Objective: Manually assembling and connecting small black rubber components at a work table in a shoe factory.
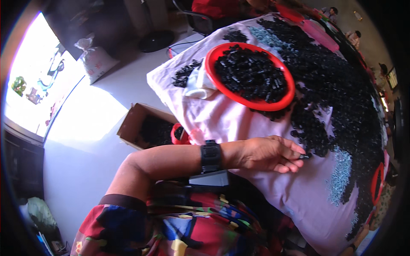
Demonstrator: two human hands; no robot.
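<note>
My left hand (267, 152) lies on the pink cloth (222, 121) that covers the table, a black band around its wrist. Its fingertips pinch a small black part (304, 157) at the edge of a large heap of black parts (341, 85) spread across the cloth. A round red tray (256, 104) filled with the same black parts sits beyond the hand. A patch of small silvery pieces (341, 175) lies just right of the fingertips. My right hand does not show.
A crumpled white cloth (198, 81) rests left of the tray. On the floor stand an open cardboard box (128, 123) holding black parts and a white sack (96, 57). Another red tray (376, 183) is at the right edge. Other people sit at the table's far end.
</note>
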